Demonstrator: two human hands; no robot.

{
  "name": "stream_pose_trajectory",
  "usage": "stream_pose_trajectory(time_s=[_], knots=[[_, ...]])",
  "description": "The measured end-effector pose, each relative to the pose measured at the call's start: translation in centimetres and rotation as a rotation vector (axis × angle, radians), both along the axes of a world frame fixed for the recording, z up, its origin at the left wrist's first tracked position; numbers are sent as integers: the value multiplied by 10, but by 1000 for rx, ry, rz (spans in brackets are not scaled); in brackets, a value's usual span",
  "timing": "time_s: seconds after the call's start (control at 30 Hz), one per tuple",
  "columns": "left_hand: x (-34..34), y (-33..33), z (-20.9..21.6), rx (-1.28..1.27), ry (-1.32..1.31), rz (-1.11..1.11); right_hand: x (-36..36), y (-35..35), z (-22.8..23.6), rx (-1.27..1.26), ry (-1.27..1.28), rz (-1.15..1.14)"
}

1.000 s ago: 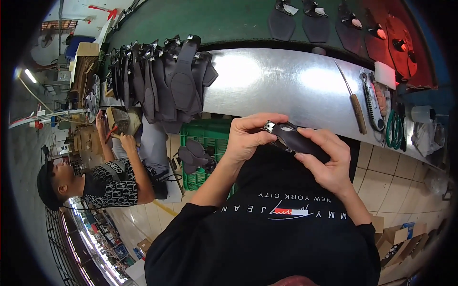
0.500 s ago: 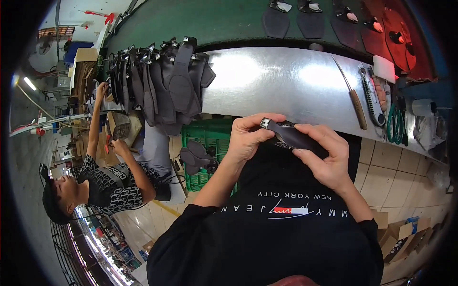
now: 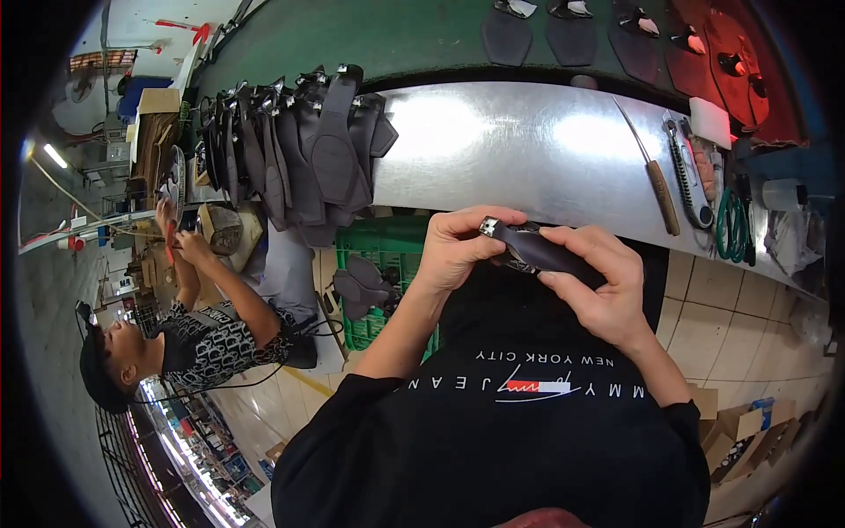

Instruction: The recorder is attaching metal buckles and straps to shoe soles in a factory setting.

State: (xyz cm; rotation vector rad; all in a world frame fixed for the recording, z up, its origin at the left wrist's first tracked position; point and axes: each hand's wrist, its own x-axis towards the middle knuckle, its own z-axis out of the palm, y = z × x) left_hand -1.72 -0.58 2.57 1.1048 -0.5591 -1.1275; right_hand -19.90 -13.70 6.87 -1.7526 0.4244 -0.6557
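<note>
Both my hands hold one dark, flat leather-like piece (image 3: 541,251) with a small metal fitting at its left end, close to my chest. My left hand (image 3: 458,246) pinches the left end by the fitting. My right hand (image 3: 598,282) grips the right end from below and behind. The piece lies just in front of the edge of the shiny metal worktop (image 3: 510,150).
A stack of dark shaped pieces (image 3: 308,150) hangs over the worktop's left end. A long-handled knife (image 3: 656,176), a utility knife (image 3: 687,172) and a green cord coil (image 3: 731,229) lie at right. A green crate (image 3: 378,282) stands below. A co-worker (image 3: 185,334) works at left.
The dark piece stays in both hands, which have shifted only slightly. The co-worker at left has changed arm position, raising one arm and then bringing both hands together higher up.
</note>
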Motion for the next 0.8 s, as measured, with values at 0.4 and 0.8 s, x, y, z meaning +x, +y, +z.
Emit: stream_pose_trajectory(time_s=[0.4,0.8], knots=[[3,6,3,-132,-303,-57,0,-3,7,-87,-7,33],[3,2,16,-168,-456,-109,3,2,3,-205,-4,-28]])
